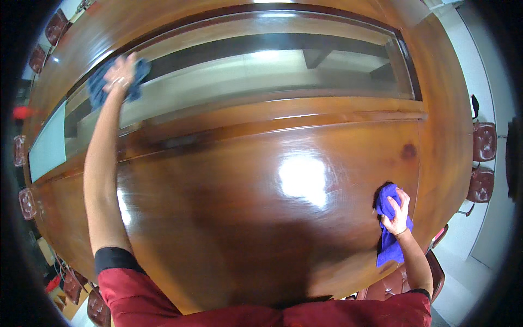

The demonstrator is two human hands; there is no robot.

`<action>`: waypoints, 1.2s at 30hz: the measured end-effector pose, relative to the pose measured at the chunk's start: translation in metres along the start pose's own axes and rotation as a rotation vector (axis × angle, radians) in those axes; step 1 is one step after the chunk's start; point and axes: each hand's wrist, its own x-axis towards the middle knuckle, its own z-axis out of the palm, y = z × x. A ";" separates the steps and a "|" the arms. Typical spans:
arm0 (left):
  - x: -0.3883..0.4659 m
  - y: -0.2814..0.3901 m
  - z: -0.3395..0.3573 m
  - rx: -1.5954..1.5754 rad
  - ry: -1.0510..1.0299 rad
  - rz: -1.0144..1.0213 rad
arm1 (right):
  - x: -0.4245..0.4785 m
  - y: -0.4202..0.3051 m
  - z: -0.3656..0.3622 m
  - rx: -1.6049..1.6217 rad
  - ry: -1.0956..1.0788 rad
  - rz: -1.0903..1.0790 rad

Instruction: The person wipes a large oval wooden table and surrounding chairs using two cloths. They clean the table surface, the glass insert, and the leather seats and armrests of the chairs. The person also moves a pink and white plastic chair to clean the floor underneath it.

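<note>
My left hand (121,73) presses flat, fingers apart, on a blue-grey cloth (98,86) spread over the left part of a long glass panel (229,73). The panel is set in a large polished wooden table (245,175). Near the table's right front edge, my right hand (397,212) grips a bunched purple cloth (387,200), whose loose end hangs down past the wrist over the wood. The left hand is slightly blurred.
A pale sheet (51,143) lies at the panel's left end. Brown tufted leather chairs stand beyond the right edge (484,141), on the left (27,203) and close in front at the lower right (384,286). Bright light reflects off the wood.
</note>
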 end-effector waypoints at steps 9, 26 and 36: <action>-0.227 0.373 0.006 -0.052 0.093 0.634 | 0.015 0.013 0.003 0.119 0.014 -0.107; -0.095 0.148 0.021 0.006 0.100 0.108 | -0.076 0.220 -0.037 -0.002 0.138 0.228; -0.276 0.553 0.043 -0.051 0.161 0.455 | -0.080 0.222 -0.041 0.067 0.124 0.246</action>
